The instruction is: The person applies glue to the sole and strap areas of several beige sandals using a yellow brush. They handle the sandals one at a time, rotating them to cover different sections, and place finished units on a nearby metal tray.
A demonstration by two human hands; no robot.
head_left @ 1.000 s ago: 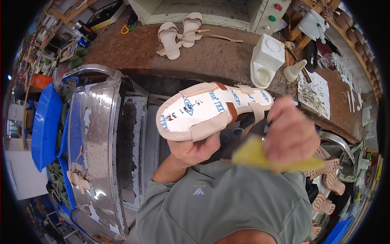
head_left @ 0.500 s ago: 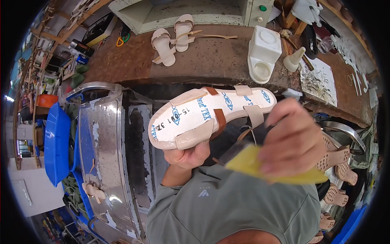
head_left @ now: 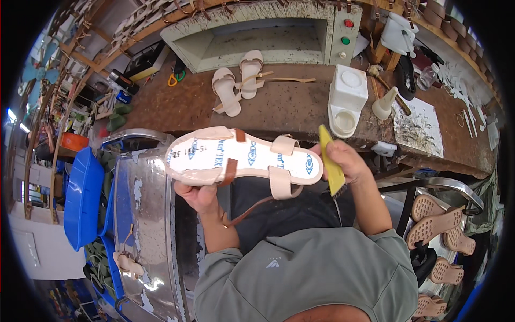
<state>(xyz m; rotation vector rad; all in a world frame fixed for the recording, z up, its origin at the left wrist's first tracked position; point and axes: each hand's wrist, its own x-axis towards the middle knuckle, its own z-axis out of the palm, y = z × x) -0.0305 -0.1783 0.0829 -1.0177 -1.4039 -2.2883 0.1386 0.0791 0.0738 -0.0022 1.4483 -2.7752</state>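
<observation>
My left hand (head_left: 199, 197) is closed on the toe end of an unsoled sandal (head_left: 244, 159), held bottom up across the front of my body. The sandal has a white printed underside with beige and brown straps folded over its edges, and a thin brown strap (head_left: 252, 209) hangs below it. In my right hand (head_left: 347, 161) is a flat yellow-handled brush (head_left: 331, 163), tilted upright beside the sandal's heel end. Dark bristles show at the brush's lower end. The fingertips behind the brush are partly hidden.
On the brown workbench (head_left: 289, 115) lie a pair of beige sandals (head_left: 241, 80), a white container (head_left: 348, 99) and a cone-shaped nozzle (head_left: 384, 103). A box oven (head_left: 263, 40) stands behind. Beige soles (head_left: 434, 225) are racked at right; a blue tray (head_left: 85, 198) and metal rack (head_left: 140, 209) stand left.
The sandal has moved left and somewhat down in my left hand. My right hand has turned the brush from lying flat to upright near the heel. The view has tilted up.
</observation>
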